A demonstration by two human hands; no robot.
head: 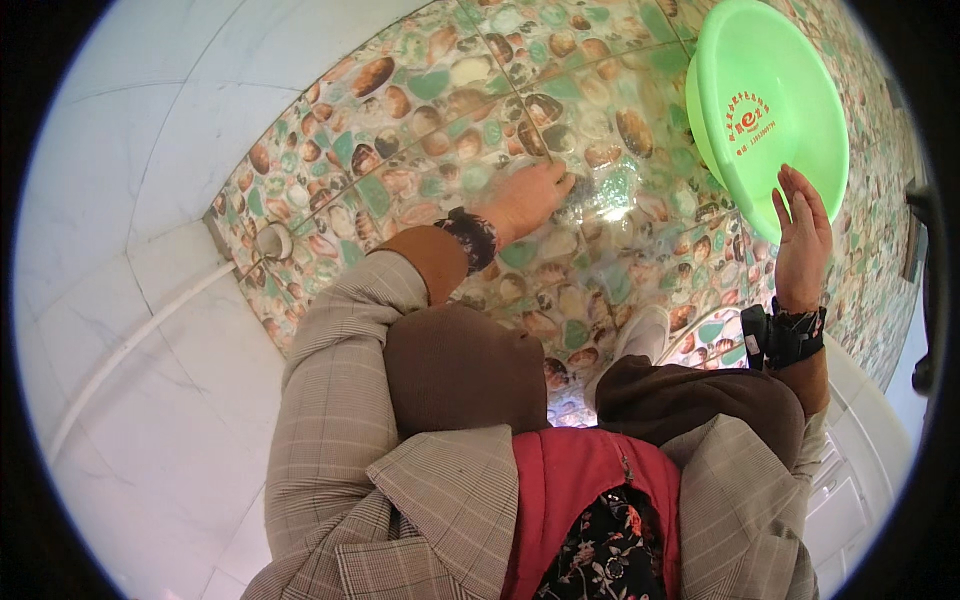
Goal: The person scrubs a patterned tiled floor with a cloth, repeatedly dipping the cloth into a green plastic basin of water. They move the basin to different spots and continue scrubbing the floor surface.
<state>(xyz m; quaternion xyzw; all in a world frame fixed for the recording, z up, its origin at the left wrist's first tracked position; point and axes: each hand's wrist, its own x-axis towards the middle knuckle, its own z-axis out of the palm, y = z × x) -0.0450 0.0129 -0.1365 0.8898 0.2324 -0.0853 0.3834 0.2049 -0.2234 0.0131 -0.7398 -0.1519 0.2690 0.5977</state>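
My left hand (529,199) reaches down to the wet pebble-patterned tile floor (577,270), its fingers curled with the tips at the floor near a tile joint. Whether anything small is under those fingers is hidden. Over on the right, my right hand (802,240) is at the near rim of a light green plastic basin (795,82). Its fingers are extended, with a gap between thumb and fingers, and it grips nothing. The basin bears red printing on its inside wall and looks empty. Both wrists wear dark bands.
White marbled wall tiles (150,97) rise on the left. A white pipe (142,330) runs along them towards a short round pipe end (274,241) at the floor corner. My light shoe (645,334) stands between my knees, and a white panelled surface (832,502) is at lower right.
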